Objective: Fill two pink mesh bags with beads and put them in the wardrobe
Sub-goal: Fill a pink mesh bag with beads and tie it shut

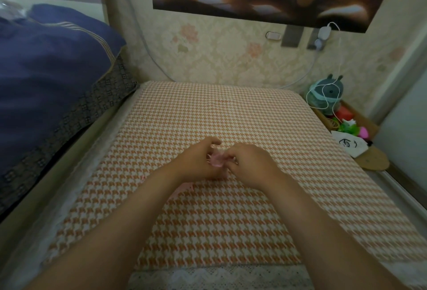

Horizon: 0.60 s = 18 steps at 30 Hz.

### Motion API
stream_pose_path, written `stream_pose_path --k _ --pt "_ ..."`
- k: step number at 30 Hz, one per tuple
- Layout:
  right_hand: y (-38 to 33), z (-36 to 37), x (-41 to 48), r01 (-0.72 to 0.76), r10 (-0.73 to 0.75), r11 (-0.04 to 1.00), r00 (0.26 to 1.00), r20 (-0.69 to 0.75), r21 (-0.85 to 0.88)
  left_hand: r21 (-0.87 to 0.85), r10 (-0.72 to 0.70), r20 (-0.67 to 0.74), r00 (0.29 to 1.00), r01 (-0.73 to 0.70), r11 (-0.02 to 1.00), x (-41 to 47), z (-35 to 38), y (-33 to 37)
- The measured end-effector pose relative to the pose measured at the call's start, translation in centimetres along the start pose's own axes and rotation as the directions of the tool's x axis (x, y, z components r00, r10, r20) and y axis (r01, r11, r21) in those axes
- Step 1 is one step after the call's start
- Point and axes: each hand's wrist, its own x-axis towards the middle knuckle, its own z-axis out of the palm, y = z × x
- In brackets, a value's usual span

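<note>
A small pink mesh bag (pixel 217 158) is held between both hands above the orange-and-white houndstooth surface (pixel 231 116). My left hand (pixel 198 162) curls round its left side. My right hand (pixel 249 162) pinches its right edge with the fingertips. Most of the bag is hidden by my fingers. A second pink mesh bag (pixel 182 189) lies on the cloth just below my left wrist, partly covered by my forearm. No beads can be made out.
A bed with a dark blue quilt (pixel 50 70) runs along the left. At the right, a box (pixel 351 123) holds a plush toy, a white cable and colourful small things. A wallpapered wall with a poster and sockets stands behind.
</note>
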Motion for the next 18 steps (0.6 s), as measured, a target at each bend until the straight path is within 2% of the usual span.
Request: stream_pose_path --k 2,4,7,10,13,18 --pt "-0.1 0.2 0.1 -0.019 0.019 1.0 1.0 -0.002 0.008 0.086 0.026 -0.054 0.998 -0.022 0.996 0.3 0.2 -0.4" --pt "-0.1 0.3 0.1 -0.028 0.029 0.998 0.999 -0.018 0.051 0.102 0.041 -0.086 0.995 -0.032 0.994 0.4 0.0 -0.4" --pt "0.2 0.1 0.0 -0.058 0.068 0.982 0.996 -0.052 0.182 0.094 0.028 -0.082 0.996 -0.021 0.995 0.3 -0.2 -0.3" --pt "0.6 0.1 0.1 -0.128 0.133 0.943 0.991 0.006 0.306 0.101 0.017 -0.051 0.999 -0.012 0.995 0.1 -0.2 -0.3" --pt "0.8 0.2 0.1 -0.129 0.126 0.92 0.992 0.032 0.371 0.104 0.032 -0.035 0.999 -0.028 0.994 -0.3 -0.8 -0.4" --pt "1.0 0.2 -0.1 -0.193 0.197 0.87 0.98 0.039 0.454 0.178 -0.043 -0.091 0.995 0.058 0.982 -0.9 -2.1 -0.7"
